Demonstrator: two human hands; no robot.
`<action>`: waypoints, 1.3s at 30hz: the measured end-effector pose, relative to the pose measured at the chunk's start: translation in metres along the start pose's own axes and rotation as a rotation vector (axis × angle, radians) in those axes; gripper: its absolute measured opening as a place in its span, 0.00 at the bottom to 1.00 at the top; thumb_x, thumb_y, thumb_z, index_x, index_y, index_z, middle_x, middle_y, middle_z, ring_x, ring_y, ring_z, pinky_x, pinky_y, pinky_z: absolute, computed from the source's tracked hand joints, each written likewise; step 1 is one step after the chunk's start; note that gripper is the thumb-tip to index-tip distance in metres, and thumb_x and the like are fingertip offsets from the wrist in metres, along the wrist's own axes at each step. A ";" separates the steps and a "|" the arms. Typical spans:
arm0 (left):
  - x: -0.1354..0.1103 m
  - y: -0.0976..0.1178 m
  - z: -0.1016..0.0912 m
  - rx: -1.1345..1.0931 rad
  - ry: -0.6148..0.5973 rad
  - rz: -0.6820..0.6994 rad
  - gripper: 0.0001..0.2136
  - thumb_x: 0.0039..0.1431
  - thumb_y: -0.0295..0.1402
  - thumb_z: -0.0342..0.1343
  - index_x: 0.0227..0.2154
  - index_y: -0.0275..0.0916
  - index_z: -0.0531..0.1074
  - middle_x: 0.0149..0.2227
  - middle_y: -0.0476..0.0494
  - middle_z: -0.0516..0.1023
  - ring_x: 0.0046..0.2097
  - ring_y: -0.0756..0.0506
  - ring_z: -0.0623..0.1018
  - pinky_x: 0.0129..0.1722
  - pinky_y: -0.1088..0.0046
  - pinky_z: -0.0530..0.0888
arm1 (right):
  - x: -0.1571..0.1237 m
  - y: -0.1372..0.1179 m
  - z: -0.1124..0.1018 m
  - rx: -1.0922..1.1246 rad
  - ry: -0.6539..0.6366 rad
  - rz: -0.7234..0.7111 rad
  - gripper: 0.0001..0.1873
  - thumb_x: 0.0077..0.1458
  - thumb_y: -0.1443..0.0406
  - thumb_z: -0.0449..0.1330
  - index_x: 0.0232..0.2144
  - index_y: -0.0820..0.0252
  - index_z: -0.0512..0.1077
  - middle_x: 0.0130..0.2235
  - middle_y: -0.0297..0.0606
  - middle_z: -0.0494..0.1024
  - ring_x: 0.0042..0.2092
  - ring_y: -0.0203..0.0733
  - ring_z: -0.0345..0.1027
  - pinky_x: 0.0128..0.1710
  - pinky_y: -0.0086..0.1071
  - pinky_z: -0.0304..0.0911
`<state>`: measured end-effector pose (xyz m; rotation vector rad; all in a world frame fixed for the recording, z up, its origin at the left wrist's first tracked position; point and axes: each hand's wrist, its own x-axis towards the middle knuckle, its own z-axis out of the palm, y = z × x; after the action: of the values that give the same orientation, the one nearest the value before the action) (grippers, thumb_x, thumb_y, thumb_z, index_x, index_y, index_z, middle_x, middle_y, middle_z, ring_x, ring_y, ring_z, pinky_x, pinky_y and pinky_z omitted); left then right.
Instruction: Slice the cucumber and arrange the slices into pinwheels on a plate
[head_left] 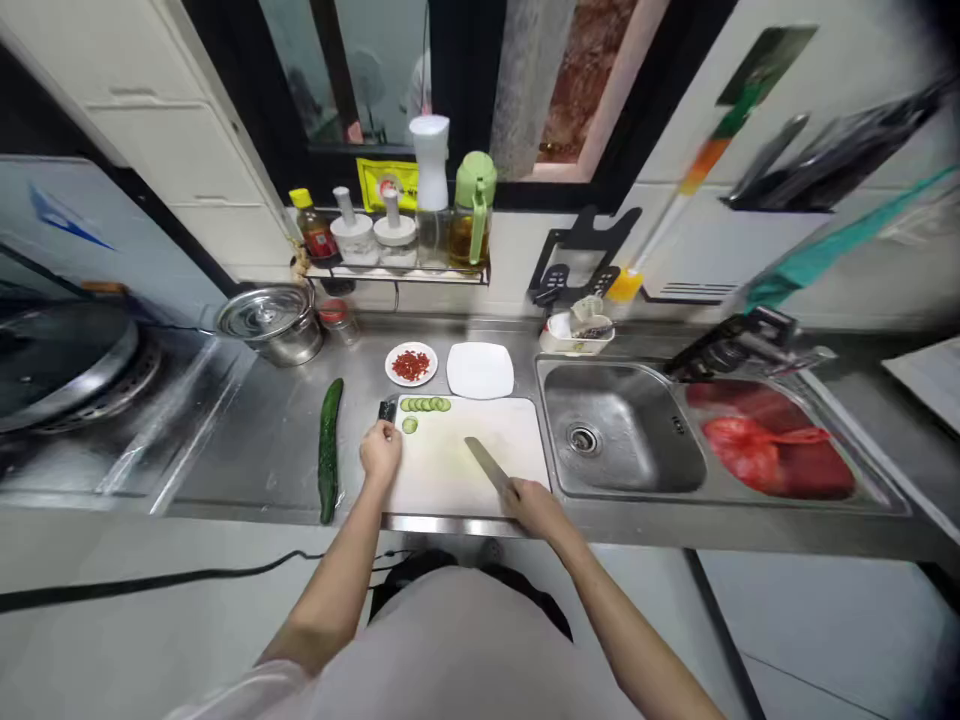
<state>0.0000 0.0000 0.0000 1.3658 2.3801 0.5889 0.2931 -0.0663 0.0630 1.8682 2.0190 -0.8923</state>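
My right hand (pixel 536 508) is closed round the handle of a knife (pixel 487 463) at the near right part of the cutting board (pixel 435 480); the blade, broad flat grey metal, slants away and left over the board, though whether it touches I cannot tell. My left hand (pixel 381 455) is by the board's left edge, fingers curled in; cannot tell whether they grip anything. Just beyond them, at the board's far left corner, a small black piece (pixel 387 410), glossy, nature unclear. Board: white, smooth, rectangular, rounded corners, set close to the front edge of the worktop (pixel 247 440), which is brushed, shiny steel. Cucumber slices (pixel 425 405), thin pale-green rounds with darker rims, overlap in a row along the board's far edge; a lone slice (pixel 409 425) is just nearer to me, towards the left. Whole cucumber (pixel 328 450): long, dark green, bumpy-skinned, slightly bowed, lying left of the board, its near end close to the worktop's front edge. Between board and the worktop's back edge: a round white dish (pixel 392 372) heaped with chopped red bits (pixel 411 365), and beside it a glossy white plate (pixel 480 370), squarish, soft-cornered.
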 end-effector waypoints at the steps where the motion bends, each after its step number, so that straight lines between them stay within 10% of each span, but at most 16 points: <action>1: 0.000 -0.002 -0.002 0.013 0.005 -0.009 0.08 0.56 0.33 0.51 0.36 0.42 0.74 0.36 0.44 0.80 0.38 0.43 0.76 0.36 0.71 0.65 | -0.001 0.000 -0.001 0.001 -0.004 -0.001 0.19 0.61 0.60 0.43 0.42 0.59 0.72 0.40 0.44 0.78 0.42 0.46 0.70 0.33 0.31 0.52; 11: -0.002 0.000 -0.005 0.051 0.037 0.019 0.13 0.56 0.31 0.52 0.44 0.43 0.73 0.41 0.43 0.76 0.41 0.43 0.75 0.37 0.71 0.67 | 0.007 0.005 0.004 0.001 0.016 0.019 0.18 0.62 0.59 0.45 0.42 0.57 0.72 0.41 0.42 0.78 0.43 0.44 0.71 0.34 0.29 0.53; 23: 0.025 0.076 0.031 0.135 -0.184 0.351 0.18 0.59 0.37 0.51 0.52 0.45 0.71 0.48 0.39 0.70 0.50 0.40 0.70 0.50 0.66 0.66 | 0.010 0.007 -0.003 0.026 0.022 0.052 0.17 0.62 0.60 0.46 0.42 0.58 0.72 0.41 0.43 0.78 0.44 0.44 0.71 0.33 0.29 0.53; 39: 0.034 0.092 0.048 0.259 -0.171 0.423 0.12 0.59 0.30 0.50 0.44 0.42 0.73 0.47 0.38 0.72 0.49 0.41 0.70 0.47 0.66 0.64 | 0.009 0.013 -0.005 0.058 -0.021 0.071 0.19 0.62 0.58 0.45 0.45 0.55 0.72 0.41 0.42 0.78 0.44 0.45 0.70 0.36 0.30 0.54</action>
<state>0.0740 0.0802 0.0027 1.9705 2.0945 0.2540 0.3051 -0.0561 0.0579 1.9402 1.9212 -0.9571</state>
